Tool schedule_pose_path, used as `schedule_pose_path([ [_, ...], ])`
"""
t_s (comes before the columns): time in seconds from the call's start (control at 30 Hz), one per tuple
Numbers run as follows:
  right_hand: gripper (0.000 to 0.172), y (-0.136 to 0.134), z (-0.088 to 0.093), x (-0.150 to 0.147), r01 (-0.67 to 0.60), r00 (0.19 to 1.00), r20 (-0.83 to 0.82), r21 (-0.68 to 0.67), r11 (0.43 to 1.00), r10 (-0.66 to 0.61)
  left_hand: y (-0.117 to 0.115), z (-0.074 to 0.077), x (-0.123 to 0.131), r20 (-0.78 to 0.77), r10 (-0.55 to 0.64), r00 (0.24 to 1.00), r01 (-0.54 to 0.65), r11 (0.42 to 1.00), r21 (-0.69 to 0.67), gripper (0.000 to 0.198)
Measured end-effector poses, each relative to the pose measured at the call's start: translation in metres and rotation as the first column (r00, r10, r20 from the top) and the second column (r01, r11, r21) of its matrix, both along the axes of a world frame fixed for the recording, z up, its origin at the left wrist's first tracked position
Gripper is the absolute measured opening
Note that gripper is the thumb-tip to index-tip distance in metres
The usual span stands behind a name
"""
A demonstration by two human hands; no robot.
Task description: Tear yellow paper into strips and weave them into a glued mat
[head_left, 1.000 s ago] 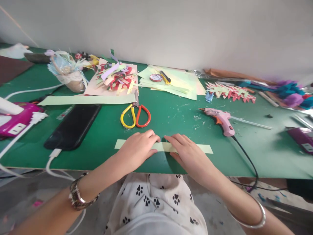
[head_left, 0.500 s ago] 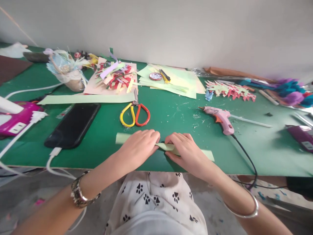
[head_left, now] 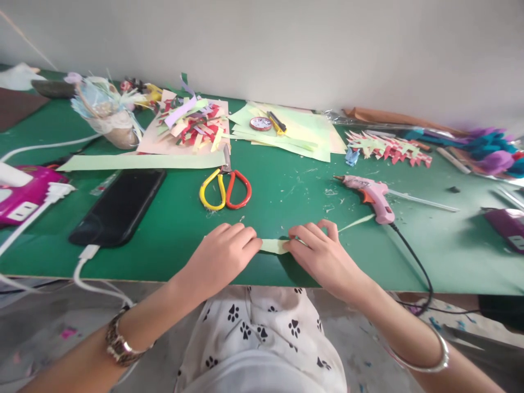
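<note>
A light green paper strip [head_left: 274, 246] stretches between my two hands near the table's front edge. My left hand [head_left: 231, 252] is closed on the strip's left part, and its fingers hide most of that side. With thumb and fingers pinched, my right hand [head_left: 321, 252] holds the strip farther right; a thin tail of paper slants up behind it toward the glue gun. Scissors [head_left: 225, 188] with one yellow and one red handle lie just beyond my left hand. A pink glue gun [head_left: 370, 196] rests beyond my right hand.
Another green strip [head_left: 139, 161] lies above a black phone [head_left: 118, 207] on charge. Paper scraps [head_left: 192, 123] and green sheets [head_left: 303, 123] with a cutter [head_left: 277, 123] are at the back. A basket [head_left: 108, 117] and purple power strip [head_left: 35, 191] stand left.
My right hand has slid slightly right along the strip and my left hand a little left. The strip's right end has swung up and appears narrower.
</note>
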State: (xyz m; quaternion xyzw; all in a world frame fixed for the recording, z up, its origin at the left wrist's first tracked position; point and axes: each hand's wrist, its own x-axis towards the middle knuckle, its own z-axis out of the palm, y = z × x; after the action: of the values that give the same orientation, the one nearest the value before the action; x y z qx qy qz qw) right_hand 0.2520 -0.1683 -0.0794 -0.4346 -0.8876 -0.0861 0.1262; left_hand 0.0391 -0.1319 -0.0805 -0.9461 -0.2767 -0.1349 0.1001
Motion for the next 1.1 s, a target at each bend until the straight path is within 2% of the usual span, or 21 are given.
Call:
schedule_pose_path([
  [0.23, 0.024, -0.001, -0.006, -0.009, -0.044, 0.995, -0.089, -0.109, 0.993, 0.034, -0.01, -0.004, 0.014, 0.089, 0.008, 0.996, -0.005, 1.0, -0.03, 0.025],
  [0.37, 0.026, 0.002, -0.006, -0.008, -0.087, 0.975, -0.217, -0.201, 0.976, 0.042, -0.013, -0.006, 0.004, 0.191, 0.065, 0.98, -0.041, 0.991, -0.126, 0.024],
  [0.5, 0.03, 0.005, -0.003, -0.01, -0.081, 0.964, -0.265, -0.225, 0.971, 0.019, -0.016, -0.008, -0.011, 0.277, 0.161, 0.947, -0.108, 0.974, -0.199, 0.025],
  [0.63, 0.031, 0.009, -0.004, -0.014, -0.065, 0.975, -0.223, -0.206, 0.976, 0.017, -0.015, -0.008, -0.018, 0.322, 0.243, 0.915, -0.156, 0.949, -0.275, 0.023],
  [0.8, 0.033, 0.016, -0.009, -0.013, -0.052, 0.987, -0.158, -0.21, 0.976, 0.019, -0.011, -0.008, -0.02, 0.291, 0.327, 0.899, -0.223, 0.914, -0.34, 0.023],
  [0.93, 0.03, 0.018, -0.004, -0.014, -0.029, 0.992, -0.129, -0.25, 0.968, -0.003, -0.012, -0.008, -0.021, 0.274, 0.335, 0.902, -0.243, 0.916, -0.318, 0.023],
  [1.1, 0.027, 0.01, 0.003, -0.028, 0.018, 0.998, -0.05, -0.107, 0.994, -0.024, -0.015, -0.009, -0.021, 0.296, 0.297, 0.908, -0.218, 0.938, -0.271, 0.02],
])
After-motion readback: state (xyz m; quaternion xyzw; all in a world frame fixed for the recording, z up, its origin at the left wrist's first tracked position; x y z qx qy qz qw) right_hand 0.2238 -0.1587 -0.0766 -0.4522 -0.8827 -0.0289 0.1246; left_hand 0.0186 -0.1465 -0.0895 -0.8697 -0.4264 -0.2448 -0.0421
